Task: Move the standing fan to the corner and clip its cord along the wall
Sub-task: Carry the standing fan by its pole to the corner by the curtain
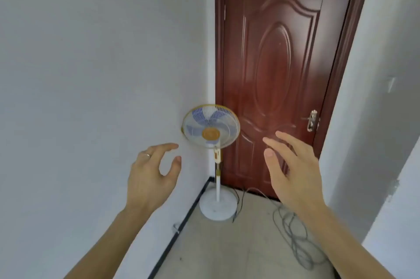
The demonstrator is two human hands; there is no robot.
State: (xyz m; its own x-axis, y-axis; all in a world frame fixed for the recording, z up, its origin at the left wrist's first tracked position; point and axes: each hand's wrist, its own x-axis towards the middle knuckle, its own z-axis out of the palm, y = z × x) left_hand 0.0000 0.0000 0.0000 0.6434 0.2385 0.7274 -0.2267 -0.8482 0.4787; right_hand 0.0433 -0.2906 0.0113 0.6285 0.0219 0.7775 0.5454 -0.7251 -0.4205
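Both hands, my left hand [150, 176] and right hand [293, 172], hung wide and empty near the fan [211, 127] standing far in the corner, while its loose cord [295, 231] sprawled rightward, likely to snag my feet.

The door [272, 69] looks like glossy reddish-brown wood with embossed panels, and its handle [312, 120] at 3 o'clock is shiny metal. The fan [211, 127] has a fine white wire grille, a gold-toned rim and a smooth white plastic-looking base. The walls [91, 51] are matt white paint, and the floor [227, 249] is dull, mottled beige.
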